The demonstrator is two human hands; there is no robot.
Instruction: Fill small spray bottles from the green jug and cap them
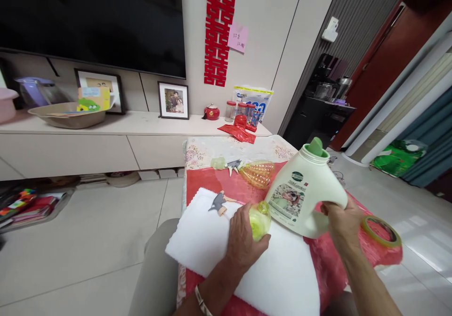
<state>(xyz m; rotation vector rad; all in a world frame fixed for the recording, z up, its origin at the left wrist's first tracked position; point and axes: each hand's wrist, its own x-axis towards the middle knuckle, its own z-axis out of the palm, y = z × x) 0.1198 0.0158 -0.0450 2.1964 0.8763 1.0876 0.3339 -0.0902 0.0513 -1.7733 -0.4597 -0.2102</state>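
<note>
My left hand (243, 240) is wrapped round a small yellow-green bottle (259, 222) with an uncapped neck, over a white cloth (208, 240). By its handle, my right hand (341, 219) grips a large pale green detergent jug (300, 191), slightly tilted, with a green spout showing at its mouth. A grey spray head (219, 202) lies on the cloth left of the small bottle. Farther back, an amber ribbed spray bottle (259, 172) lies on its side. How much liquid the jug holds cannot be seen.
Red plastic (229, 184) covers part of the table. A roll of tape (381, 231) lies at the right edge. Behind stands a white cabinet (148, 125) with small jars (230, 111), a red pot (211, 112) and a framed photo (173, 100).
</note>
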